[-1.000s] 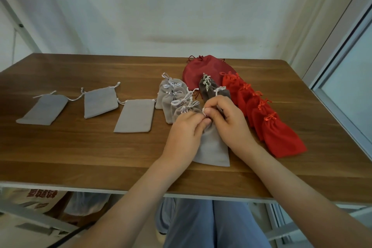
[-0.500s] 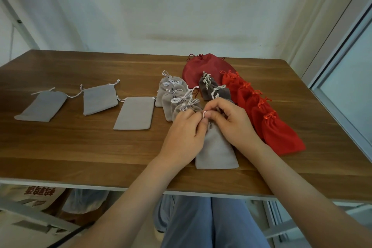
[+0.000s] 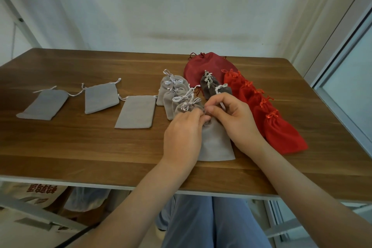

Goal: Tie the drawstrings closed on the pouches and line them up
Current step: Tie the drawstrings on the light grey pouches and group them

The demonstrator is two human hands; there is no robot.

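The light grey fabric pouch point(image 3: 216, 143) being worked on lies flat on the brown wooden table point(image 3: 80, 147), close to its near edge and a little right of centre. Its long axis runs from the person outward, leaning slightly left. The straight closed bottom faces the near edge, and the gathered mouth points away, hidden beneath the fingertips. The left hand point(image 3: 182, 137) rests on the pouch's left side with its fingers curled, thumb and forefinger pressed together at the mouth. The right hand point(image 3: 235, 121) meets it from the other side, fingers likewise curled and thumb tip touching the left hand's fingertips. A short length of white drawstring cord point(image 3: 222, 105) runs up between its fingers. Both hands are clamped on the cord at the mouth, though the knot itself cannot be seen. Just beyond the left hand, four tied light grey pouches point(image 3: 177, 94) overlap in a slanting line with white bows on top. Beside these, two dark grey tied pouches point(image 3: 209, 86) sit just beyond the right hand. To their right, a line of bright red tied pouches point(image 3: 281, 133) overlaps diagonally toward the near right. A large dark red pouch point(image 3: 207, 66) lies behind them all. Well apart on the left, three flat untied grey pouches point(image 3: 100, 97) lie spread out, mouths pointing away.
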